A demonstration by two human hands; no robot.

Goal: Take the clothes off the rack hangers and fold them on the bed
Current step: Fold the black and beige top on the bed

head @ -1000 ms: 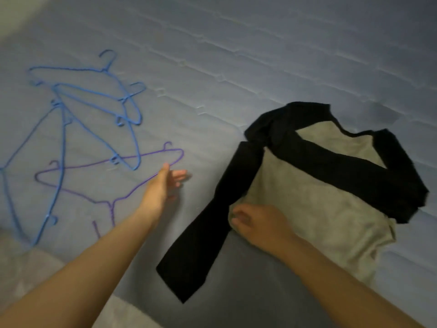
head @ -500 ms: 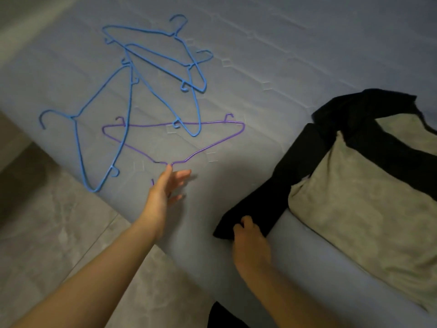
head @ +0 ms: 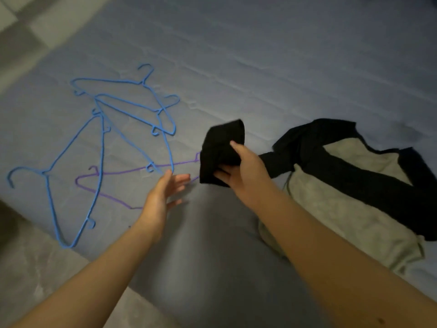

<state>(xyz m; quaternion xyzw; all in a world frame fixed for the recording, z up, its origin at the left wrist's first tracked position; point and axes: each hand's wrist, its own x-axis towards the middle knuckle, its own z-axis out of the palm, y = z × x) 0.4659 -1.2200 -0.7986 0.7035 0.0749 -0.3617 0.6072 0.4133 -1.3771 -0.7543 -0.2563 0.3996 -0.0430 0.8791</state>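
A shirt with a grey body (head: 335, 204) and black sleeves lies on the blue bed (head: 260, 74) at the right. My right hand (head: 243, 169) grips the end of its left black sleeve (head: 220, 147) and holds it lifted above the bed, left of the shirt's body. The other black sleeve (head: 369, 181) lies folded across the grey front. My left hand (head: 163, 192) hovers open, fingers spread, just left of the lifted sleeve, over the purple hanger (head: 111, 192).
Three blue hangers (head: 132, 110) lie tangled on the bed at the left, over the purple one. The bed's near edge runs along the lower left, with pale tiled floor (head: 35, 275) beyond it.
My right hand has taken the hanging sleeve end from the bed's edge and raised it up and inward over the bed. The left hand stays open near the purple hanger.
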